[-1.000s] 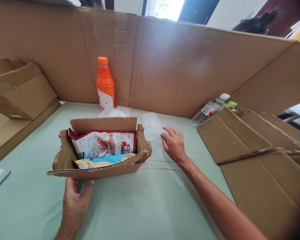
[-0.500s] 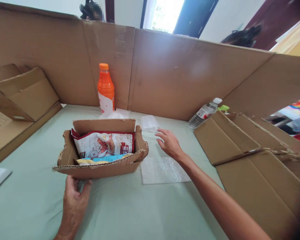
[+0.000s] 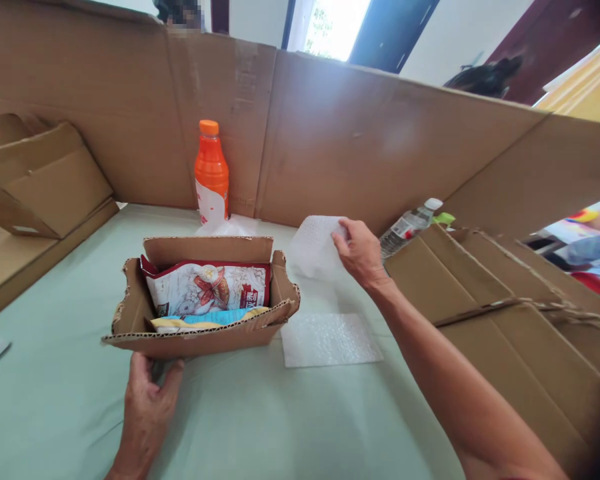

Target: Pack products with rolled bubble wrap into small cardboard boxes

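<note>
A small open cardboard box [image 3: 195,345] stands on the green cloth, holding a red-and-white food packet [image 3: 205,290] and a blue-and-yellow packet [image 3: 215,319]. At the lower edge of its front wall rests my left hand [image 3: 147,400], thumb and fingers apart, some fingertips hidden by the box. My right hand [image 3: 363,250] pinches the right edge of a bubble wrap sheet [image 3: 315,250], which is partly lifted off the cloth. Another bubble wrap piece [image 3: 330,341] lies flat right of the box.
An orange bottle [image 3: 212,173] stands behind the box beside crumpled clear plastic [image 3: 235,225]. A clear water bottle [image 3: 410,227] leans at the right near cardboard boxes [image 3: 520,353]. More cardboard [image 3: 55,180] is at left. A tall cardboard wall [image 3: 330,133] closes the back; people are beyond it.
My right hand has moved up and right, has taken hold of the far bubble wrap sheet and raised it. My left hand stays at the box.
</note>
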Action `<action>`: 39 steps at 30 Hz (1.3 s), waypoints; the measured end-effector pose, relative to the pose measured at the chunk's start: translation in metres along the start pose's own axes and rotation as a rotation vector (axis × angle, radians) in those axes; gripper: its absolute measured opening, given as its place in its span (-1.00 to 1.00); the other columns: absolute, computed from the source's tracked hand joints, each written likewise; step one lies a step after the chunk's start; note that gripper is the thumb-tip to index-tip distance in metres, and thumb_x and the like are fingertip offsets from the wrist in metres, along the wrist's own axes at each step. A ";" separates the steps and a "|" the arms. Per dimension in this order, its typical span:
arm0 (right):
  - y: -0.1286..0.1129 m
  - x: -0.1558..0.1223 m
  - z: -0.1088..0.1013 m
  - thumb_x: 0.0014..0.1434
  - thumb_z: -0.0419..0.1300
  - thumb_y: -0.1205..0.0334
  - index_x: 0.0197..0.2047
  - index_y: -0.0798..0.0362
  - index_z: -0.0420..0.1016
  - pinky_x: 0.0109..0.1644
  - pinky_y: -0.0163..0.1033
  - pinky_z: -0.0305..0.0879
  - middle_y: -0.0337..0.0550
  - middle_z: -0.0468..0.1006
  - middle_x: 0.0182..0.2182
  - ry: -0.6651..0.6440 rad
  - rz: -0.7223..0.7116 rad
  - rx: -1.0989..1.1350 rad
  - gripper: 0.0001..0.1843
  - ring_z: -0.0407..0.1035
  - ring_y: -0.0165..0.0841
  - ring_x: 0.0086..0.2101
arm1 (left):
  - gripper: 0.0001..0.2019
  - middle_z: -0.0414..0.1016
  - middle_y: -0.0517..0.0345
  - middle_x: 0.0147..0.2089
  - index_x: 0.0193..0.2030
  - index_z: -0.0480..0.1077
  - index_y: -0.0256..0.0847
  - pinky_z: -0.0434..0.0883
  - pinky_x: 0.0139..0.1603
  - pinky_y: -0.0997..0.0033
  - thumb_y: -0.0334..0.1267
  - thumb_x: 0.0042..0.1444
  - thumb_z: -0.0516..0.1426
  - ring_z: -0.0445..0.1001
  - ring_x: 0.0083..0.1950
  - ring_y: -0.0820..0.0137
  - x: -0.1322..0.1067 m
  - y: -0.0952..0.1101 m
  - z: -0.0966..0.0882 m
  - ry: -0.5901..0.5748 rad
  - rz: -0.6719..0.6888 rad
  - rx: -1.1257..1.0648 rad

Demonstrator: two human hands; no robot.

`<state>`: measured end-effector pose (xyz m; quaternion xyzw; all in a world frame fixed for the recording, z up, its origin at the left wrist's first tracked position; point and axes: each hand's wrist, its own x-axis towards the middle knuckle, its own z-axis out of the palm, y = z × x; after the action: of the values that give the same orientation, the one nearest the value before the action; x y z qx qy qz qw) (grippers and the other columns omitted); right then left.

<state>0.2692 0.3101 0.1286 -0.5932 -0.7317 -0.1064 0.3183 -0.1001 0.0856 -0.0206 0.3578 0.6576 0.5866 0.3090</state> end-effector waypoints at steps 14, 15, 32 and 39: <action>0.025 -0.064 -0.079 0.18 0.21 -0.22 -0.66 0.05 0.39 -0.57 -0.27 0.10 -0.24 0.28 -0.76 -0.860 0.498 -0.025 -0.42 0.15 -0.44 -0.71 | -0.46 0.45 0.06 -0.04 0.17 0.26 -0.16 0.42 0.13 0.24 -0.13 0.05 0.25 0.47 0.00 0.25 0.001 0.008 0.000 -0.030 0.106 0.053; 0.023 -0.073 -0.083 0.21 0.16 -0.25 -0.63 0.05 0.40 -0.57 -0.28 0.11 -0.24 0.30 -0.74 -0.898 0.482 0.002 -0.40 0.15 -0.45 -0.70 | -0.45 0.45 0.06 -0.03 0.18 0.26 -0.17 0.42 0.14 0.24 -0.14 0.05 0.25 0.47 0.00 0.25 0.001 0.007 0.000 -0.029 0.112 0.049; -0.120 -0.138 -0.013 0.14 0.24 0.28 0.08 0.07 0.50 -0.22 -0.23 0.46 -0.03 0.66 -0.07 -0.722 0.090 0.583 -0.60 0.56 -0.27 -0.23 | -0.38 0.47 -0.03 0.11 0.28 0.31 -0.13 0.44 0.04 0.19 -0.05 0.07 0.23 0.48 0.04 0.20 0.006 0.034 -0.010 0.055 0.127 0.135; -0.111 -0.126 0.001 0.19 0.18 0.34 0.19 0.02 0.45 -0.11 -0.25 0.48 -0.05 0.58 0.11 -0.639 0.076 0.559 -0.52 0.53 -0.27 0.00 | -0.26 0.44 -0.15 0.17 0.34 0.21 -0.24 0.46 0.07 0.16 -0.14 0.00 0.26 0.46 0.19 0.14 0.055 0.047 0.008 0.050 0.097 0.042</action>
<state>0.1769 0.1794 0.0773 -0.5139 -0.7719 0.2969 0.2279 -0.1185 0.1384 0.0259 0.3806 0.6591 0.5959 0.2562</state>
